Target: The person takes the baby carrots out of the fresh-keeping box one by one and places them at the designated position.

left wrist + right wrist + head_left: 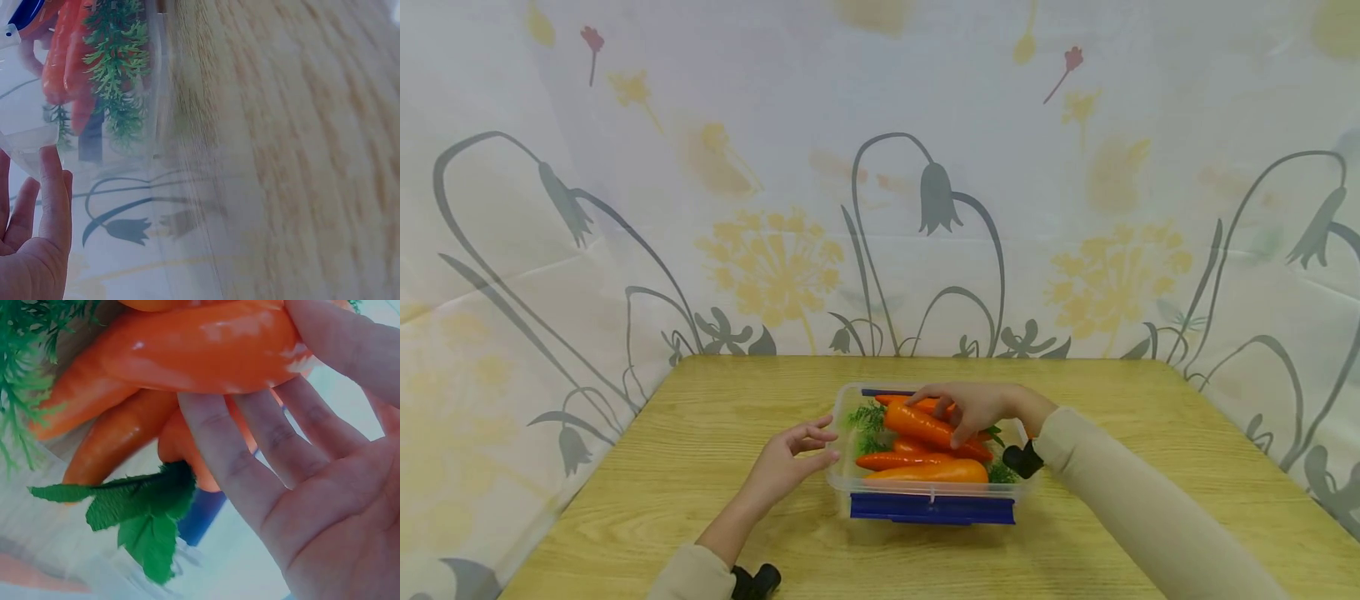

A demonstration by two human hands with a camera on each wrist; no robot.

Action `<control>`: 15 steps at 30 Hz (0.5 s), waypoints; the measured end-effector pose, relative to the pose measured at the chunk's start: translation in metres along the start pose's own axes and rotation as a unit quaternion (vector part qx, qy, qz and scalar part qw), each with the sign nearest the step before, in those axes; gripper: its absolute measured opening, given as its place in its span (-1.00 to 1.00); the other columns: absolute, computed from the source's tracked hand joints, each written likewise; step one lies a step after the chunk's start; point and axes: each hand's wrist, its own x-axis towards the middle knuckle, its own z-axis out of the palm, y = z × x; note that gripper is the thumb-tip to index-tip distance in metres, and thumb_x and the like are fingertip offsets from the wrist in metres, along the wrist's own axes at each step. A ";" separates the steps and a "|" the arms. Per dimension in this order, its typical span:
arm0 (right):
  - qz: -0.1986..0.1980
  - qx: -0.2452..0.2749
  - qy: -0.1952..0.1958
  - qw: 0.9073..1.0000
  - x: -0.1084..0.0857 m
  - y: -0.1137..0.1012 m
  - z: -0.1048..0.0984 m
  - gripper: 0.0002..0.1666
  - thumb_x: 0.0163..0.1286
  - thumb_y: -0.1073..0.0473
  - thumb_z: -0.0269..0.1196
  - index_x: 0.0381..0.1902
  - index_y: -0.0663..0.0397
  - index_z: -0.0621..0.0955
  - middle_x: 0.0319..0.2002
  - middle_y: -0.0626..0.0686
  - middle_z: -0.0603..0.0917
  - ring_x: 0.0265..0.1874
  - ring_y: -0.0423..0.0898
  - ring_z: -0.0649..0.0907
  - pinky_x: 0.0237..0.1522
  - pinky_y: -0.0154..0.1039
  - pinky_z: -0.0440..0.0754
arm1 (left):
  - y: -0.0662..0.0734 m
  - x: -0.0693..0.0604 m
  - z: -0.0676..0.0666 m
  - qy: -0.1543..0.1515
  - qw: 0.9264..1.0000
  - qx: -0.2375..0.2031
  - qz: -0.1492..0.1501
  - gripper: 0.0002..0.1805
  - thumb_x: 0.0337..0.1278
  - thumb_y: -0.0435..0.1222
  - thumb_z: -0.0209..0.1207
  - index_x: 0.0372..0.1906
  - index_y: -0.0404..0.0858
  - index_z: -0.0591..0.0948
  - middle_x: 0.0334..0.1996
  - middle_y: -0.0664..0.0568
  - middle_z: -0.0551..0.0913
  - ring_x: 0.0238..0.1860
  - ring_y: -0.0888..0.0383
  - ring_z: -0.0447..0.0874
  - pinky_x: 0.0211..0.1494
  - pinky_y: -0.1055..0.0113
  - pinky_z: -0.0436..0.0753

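Observation:
A clear plastic container (842, 483) with a blue front latch (932, 509) stands on the table, filled with several orange toy carrots (925, 472) with green tops. My right hand (981, 407) reaches in from the right and holds the topmost carrot (917, 423). In the right wrist view the thumb lies on one side of that carrot (212, 350) and the fingers on the other. Beside the container's left wall, my left hand (778, 467) has loosely bent fingers. Its fingertips are at the rim corner in the left wrist view; whether they press it I cannot tell.
The wooden table (730, 400) extends around the container on all sides. Behind it hangs a pale curtain (880, 275) with printed flowers. Feathery green leaves (119, 69) and a broad-leafed green top (144, 519) show among the carrots.

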 end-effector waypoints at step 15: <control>-0.042 0.019 0.098 0.994 -0.030 -0.005 -0.008 -0.07 0.19 0.40 0.29 0.43 -0.11 0.14 0.09 0.23 0.42 -0.06 0.08 0.57 -0.14 -0.10 0.60 | 0.000 0.000 0.001 0.006 1.000 0.001 -0.006 -0.70 0.06 -0.27 0.30 -0.09 -0.30 0.63 0.26 0.05 0.40 0.09 -0.03 0.45 -0.02 0.11 0.55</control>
